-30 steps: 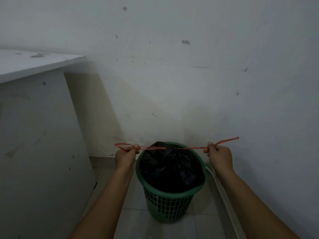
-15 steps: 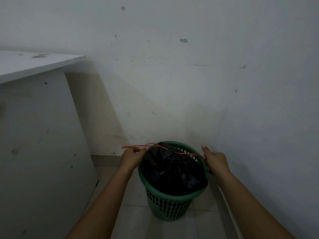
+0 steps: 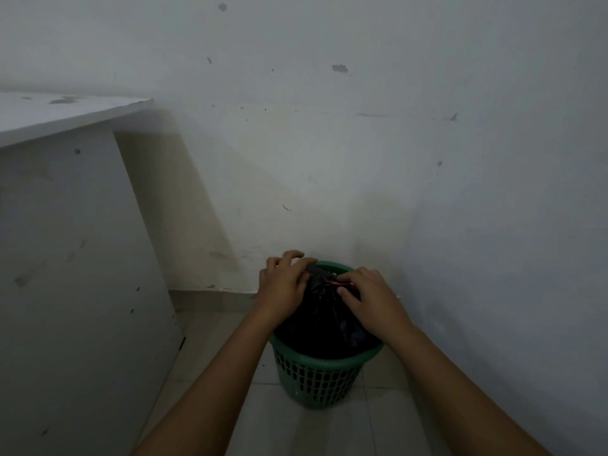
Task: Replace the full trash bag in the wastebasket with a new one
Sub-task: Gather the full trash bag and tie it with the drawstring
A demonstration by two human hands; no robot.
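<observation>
A green lattice wastebasket (image 3: 317,381) stands on the tiled floor in the corner of the room. A full black trash bag (image 3: 324,319) fills it and bulges above the rim. The bag's neck is gathered, with a thin red drawstring (image 3: 339,283) showing at the top. My left hand (image 3: 283,286) rests on the left side of the gathered neck, fingers curled over it. My right hand (image 3: 370,299) pinches the red drawstring at the neck from the right. Most of the string is hidden under my fingers.
A white desk side panel (image 3: 75,274) and its top (image 3: 59,110) stand to the left. White walls meet behind the basket, and the right wall runs close beside it. Pale floor tiles (image 3: 296,429) lie in front of the basket.
Both hands had the red drawstring stretched wide apart. They have come together over the bag's neck, and the loose string ends no longer stick out sideways.
</observation>
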